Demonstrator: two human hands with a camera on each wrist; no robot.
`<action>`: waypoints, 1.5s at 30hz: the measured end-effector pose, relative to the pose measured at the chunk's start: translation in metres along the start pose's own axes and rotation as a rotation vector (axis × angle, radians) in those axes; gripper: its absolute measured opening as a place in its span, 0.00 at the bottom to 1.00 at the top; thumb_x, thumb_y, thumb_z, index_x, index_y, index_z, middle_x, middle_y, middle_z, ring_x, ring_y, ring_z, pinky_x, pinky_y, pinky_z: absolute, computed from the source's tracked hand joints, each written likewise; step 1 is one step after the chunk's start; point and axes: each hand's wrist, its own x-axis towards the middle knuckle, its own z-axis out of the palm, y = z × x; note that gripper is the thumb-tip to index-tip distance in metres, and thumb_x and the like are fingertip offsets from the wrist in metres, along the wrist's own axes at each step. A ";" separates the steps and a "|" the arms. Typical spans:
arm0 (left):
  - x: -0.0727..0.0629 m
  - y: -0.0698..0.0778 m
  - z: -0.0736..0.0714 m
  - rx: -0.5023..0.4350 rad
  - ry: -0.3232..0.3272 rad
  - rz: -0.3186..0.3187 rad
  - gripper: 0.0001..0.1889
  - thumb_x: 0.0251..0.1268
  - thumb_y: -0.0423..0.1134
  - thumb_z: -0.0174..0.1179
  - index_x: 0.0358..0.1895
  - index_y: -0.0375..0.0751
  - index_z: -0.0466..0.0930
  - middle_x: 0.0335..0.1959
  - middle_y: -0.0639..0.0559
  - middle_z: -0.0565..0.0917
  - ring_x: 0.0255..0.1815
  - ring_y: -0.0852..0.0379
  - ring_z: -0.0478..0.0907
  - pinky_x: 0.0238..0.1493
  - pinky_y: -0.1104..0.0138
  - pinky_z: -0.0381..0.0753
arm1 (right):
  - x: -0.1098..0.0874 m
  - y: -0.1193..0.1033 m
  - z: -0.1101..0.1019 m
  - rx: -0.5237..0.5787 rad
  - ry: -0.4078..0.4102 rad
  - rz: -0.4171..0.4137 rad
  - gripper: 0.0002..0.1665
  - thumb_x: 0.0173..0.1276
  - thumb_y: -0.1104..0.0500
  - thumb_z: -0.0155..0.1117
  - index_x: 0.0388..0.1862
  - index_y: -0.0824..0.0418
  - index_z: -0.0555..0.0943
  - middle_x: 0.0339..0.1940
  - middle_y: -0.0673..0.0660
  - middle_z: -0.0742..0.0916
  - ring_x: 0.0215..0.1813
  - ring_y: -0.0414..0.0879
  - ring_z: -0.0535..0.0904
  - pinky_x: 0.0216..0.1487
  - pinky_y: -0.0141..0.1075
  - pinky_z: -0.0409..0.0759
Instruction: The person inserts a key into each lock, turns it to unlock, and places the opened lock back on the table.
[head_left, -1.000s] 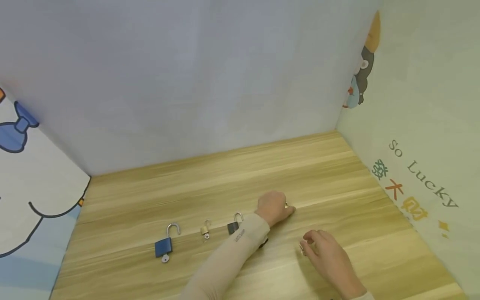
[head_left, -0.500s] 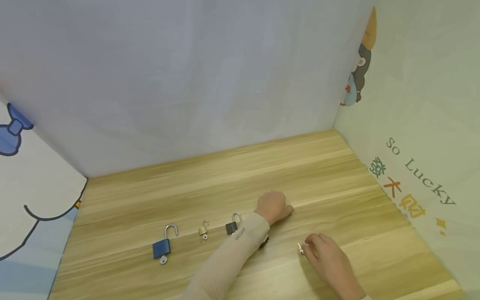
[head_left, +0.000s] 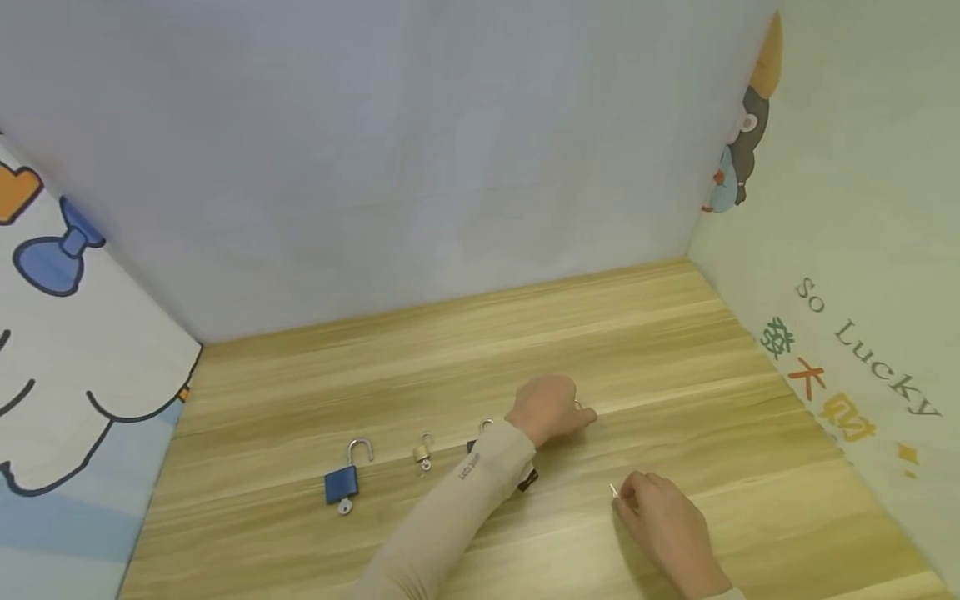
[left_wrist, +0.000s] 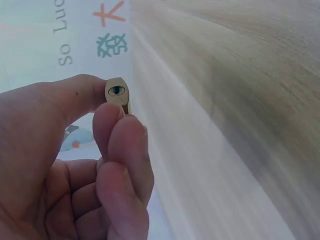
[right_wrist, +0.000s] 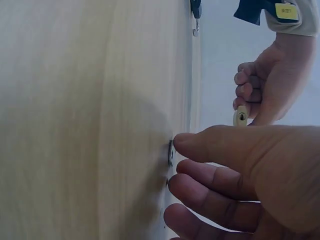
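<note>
My left hand (head_left: 546, 408) pinches a small brass padlock between thumb and fingers, over the middle of the table. In the left wrist view the padlock (left_wrist: 117, 91) turns its keyhole end toward the camera, while the fingers hide most of its body. To the right and nearer the front, my right hand (head_left: 667, 521) is low over the wood with a small metal key (head_left: 613, 490) at its thumb and index fingertips. The right wrist view shows the key (right_wrist: 171, 152) edge-on, close against the table surface. Padlock and key are apart.
To the left lie a blue padlock (head_left: 342, 485) and a smaller brass padlock (head_left: 422, 454), both with raised shackles and keys in them. A dark padlock (head_left: 472, 446) is partly behind the left sleeve (head_left: 457, 500). Printed walls (head_left: 862, 350) border the wooden table (head_left: 375, 367).
The key has turned in my right fingertips and now points up and left as a thin sliver. My left hand stays nearly in place with the padlock; the head view has shifted slightly.
</note>
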 end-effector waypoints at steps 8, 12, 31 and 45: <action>-0.016 -0.008 -0.011 -0.050 -0.034 0.009 0.27 0.62 0.55 0.62 0.11 0.49 0.64 0.04 0.62 0.61 0.08 0.66 0.54 0.11 0.73 0.54 | 0.005 -0.003 0.000 0.017 -0.087 0.091 0.05 0.65 0.62 0.69 0.32 0.63 0.83 0.25 0.50 0.82 0.25 0.40 0.76 0.26 0.35 0.79; -0.023 -0.011 -0.017 -0.047 -0.026 0.005 0.26 0.63 0.55 0.62 0.11 0.49 0.67 0.04 0.61 0.66 0.08 0.65 0.58 0.11 0.72 0.57 | 0.007 -0.006 0.000 0.030 -0.120 0.109 0.05 0.65 0.63 0.69 0.32 0.64 0.82 0.26 0.52 0.83 0.26 0.42 0.76 0.27 0.37 0.79; -0.036 -0.019 -0.029 -0.058 0.012 0.009 0.26 0.61 0.53 0.62 0.10 0.50 0.64 0.04 0.61 0.68 0.08 0.65 0.60 0.10 0.72 0.58 | 0.010 0.001 0.000 0.186 -0.179 0.151 0.07 0.68 0.64 0.66 0.36 0.69 0.80 0.30 0.54 0.83 0.33 0.46 0.79 0.36 0.44 0.81; -0.038 -0.024 -0.027 -0.106 -0.012 0.012 0.28 0.62 0.52 0.64 0.09 0.49 0.62 0.04 0.61 0.63 0.07 0.66 0.55 0.10 0.73 0.53 | 0.003 0.006 0.001 0.383 -0.124 0.198 0.03 0.67 0.64 0.67 0.37 0.63 0.82 0.32 0.51 0.84 0.38 0.47 0.82 0.41 0.42 0.82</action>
